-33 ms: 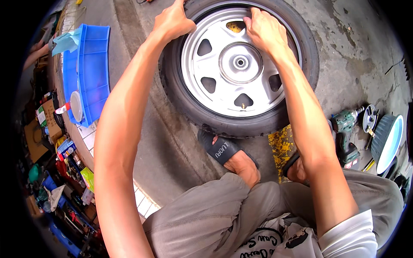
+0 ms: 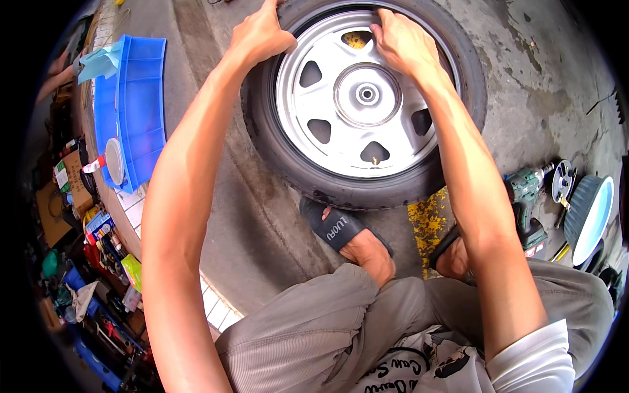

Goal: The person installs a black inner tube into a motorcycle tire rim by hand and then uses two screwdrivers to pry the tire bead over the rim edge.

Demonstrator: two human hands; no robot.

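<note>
A black tyre (image 2: 341,195) with a silver steel wheel (image 2: 347,144) lies flat on the concrete in front of me. My left hand (image 2: 262,36) grips the tyre at its upper left, the fingertips reaching to the top edge of the picture. My right hand (image 2: 403,42) holds the upper rim, fingers bent into the gap between rim and tyre, with the thumb over the wheel's face. A small brass valve (image 2: 375,160) shows in the lowest cut-out of the wheel. My sandalled feet are just below the tyre.
At left are a blue plastic bin (image 2: 139,111) and piles of boxes and tools (image 2: 92,281); another person's arm (image 2: 56,78) reaches in at the edge. At right lie a cordless drill (image 2: 524,196), a metal disc (image 2: 563,177) and a round ribbed blue basin (image 2: 583,216).
</note>
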